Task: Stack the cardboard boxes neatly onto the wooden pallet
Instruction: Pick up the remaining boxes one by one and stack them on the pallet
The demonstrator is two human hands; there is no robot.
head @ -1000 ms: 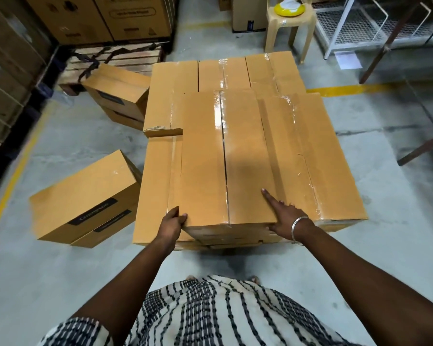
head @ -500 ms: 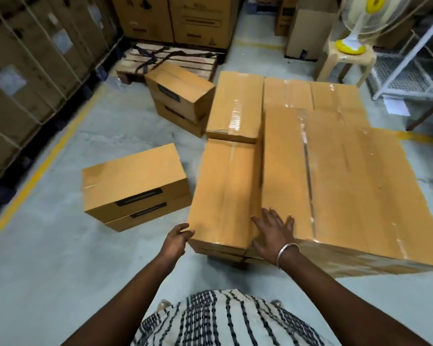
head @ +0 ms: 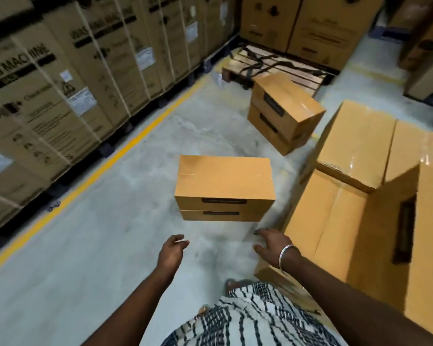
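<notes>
Next box pair (head: 224,188): just beyond my empty, loosely curled left hand (head: 171,250) and right hand (head: 273,243); I'd grip both ends, lifting level.

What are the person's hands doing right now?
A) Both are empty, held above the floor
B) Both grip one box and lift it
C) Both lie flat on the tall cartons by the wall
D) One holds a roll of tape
A: the left hand and the right hand hold nothing, their fingers loosely bent, just short of the pair of boxes on the floor.
</notes>
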